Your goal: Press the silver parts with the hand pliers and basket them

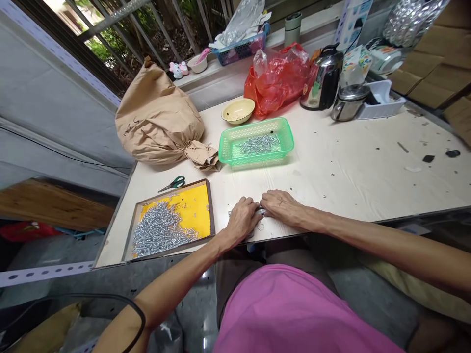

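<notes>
My left hand [243, 219] and my right hand [281, 207] rest together on the pale table [349, 166] near its front edge. Their fingers are curled and meet over small metal parts [260, 211] that I cannot make out clearly. To the left lies a wood-framed yellow tray [196, 206] heaped with small silver screws [160, 230]. Beyond my hands stands a green plastic basket [285, 132] with more silver screws [257, 143] in it.
Green-handled scissors [172, 184] lie behind the tray. A brown paper sack [158, 120], a yellow bowl [238, 111], a red plastic bag [281, 78], a steel kettle [324, 78], a steel pot [348, 102] and a white tray [382, 100] line the table's back.
</notes>
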`<state>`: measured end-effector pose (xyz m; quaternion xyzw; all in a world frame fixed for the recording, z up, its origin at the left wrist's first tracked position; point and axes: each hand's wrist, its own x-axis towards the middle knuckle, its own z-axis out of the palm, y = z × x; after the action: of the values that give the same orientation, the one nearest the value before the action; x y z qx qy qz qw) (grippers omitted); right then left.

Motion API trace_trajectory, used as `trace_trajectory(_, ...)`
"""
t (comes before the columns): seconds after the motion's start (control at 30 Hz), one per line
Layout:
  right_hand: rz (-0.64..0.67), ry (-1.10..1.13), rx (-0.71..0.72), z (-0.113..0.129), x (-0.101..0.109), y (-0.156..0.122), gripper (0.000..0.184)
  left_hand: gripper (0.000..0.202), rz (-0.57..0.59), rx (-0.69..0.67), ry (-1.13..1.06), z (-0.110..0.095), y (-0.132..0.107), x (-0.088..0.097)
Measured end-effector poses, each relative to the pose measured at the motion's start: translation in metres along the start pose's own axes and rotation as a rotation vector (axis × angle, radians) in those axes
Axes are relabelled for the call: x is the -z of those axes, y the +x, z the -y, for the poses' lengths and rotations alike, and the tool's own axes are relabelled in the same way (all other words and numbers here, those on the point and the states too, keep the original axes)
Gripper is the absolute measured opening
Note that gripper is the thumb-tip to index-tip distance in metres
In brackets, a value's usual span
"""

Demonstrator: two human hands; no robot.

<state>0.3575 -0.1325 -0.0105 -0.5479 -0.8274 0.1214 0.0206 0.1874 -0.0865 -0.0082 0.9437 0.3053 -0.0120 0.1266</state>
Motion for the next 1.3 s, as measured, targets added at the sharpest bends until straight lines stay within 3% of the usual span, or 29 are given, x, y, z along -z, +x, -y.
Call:
trace_trajectory(0.27, -0.031, 0.01, -0.026, -0.001, -0.003, -0.001, 0.021, 0.021, -0.031, 0.013, -0.019, 0.001, 0.0, -0.002)
trace_trajectory(0.43, -0.109, 0.04, 0.066, -0.017, 0.005, -0.004, 0.042, 0.04, -0.216, 0.034, -0.043, -0.007, -0.019, -0.021)
trace_trajectory(0.53, -0.115, 0.127, 0.077, -0.03, 0.004, 0.0, 0.031, 0.041, -0.297, -0.008, -0.078, -0.022, -0.035, -0.037)
trace_trajectory(0.7, -0.17, 0.102, -0.039, -0.043, 0.005, 0.02, 0.021, 0.038, -0.265, -0.077, -0.175, -0.047, -0.05, -0.045)
trace_trajectory(0.83, -0.166, -0.026, -0.112, -0.03, 0.015, 0.036, 0.018, 0.041, -0.267, -0.063, -0.222, -0.05, -0.049, -0.044)
trace_trajectory(0.9, -0.15, -0.091, -0.014, -0.007, 0.02, 0.042, 0.016, 0.046, -0.276, -0.069, -0.236, -0.05, -0.048, -0.045)
trace_trajectory(1.0, -0.071, -0.086, 0.348, 0.036, 0.018, 0.048, 0.013, 0.044, -0.265, -0.085, -0.257, -0.054, -0.056, -0.046)
trace_trajectory(1.07, -0.014, -0.087, 0.524, 0.058, 0.01, 0.051, 0.014, 0.036, -0.257, -0.17, -0.26, -0.059, -0.07, -0.043)
trace_trajectory(1.17, -0.029, -0.097, 0.645, 0.072, -0.008, 0.054, 0.013, 0.026, -0.324, -0.35, -0.21, -0.057, -0.097, -0.028)
trace_trajectory(1.2, -0.056, -0.08, 0.665, 0.073, -0.014, 0.055, 0.012, 0.024, -0.375, -0.353, -0.177, -0.051, -0.106, -0.02)
trace_trajectory(1.23, -0.087, -0.052, 0.675, 0.072, -0.02, 0.056, 0.01, 0.022, -0.438, -0.301, -0.139, -0.04, -0.115, -0.011)
trace_trajectory(1.3, -0.142, 0.041, 0.679, 0.07, -0.029, 0.056, 0.01, 0.023, -0.572, -0.043, -0.052, -0.006, -0.128, 0.009)
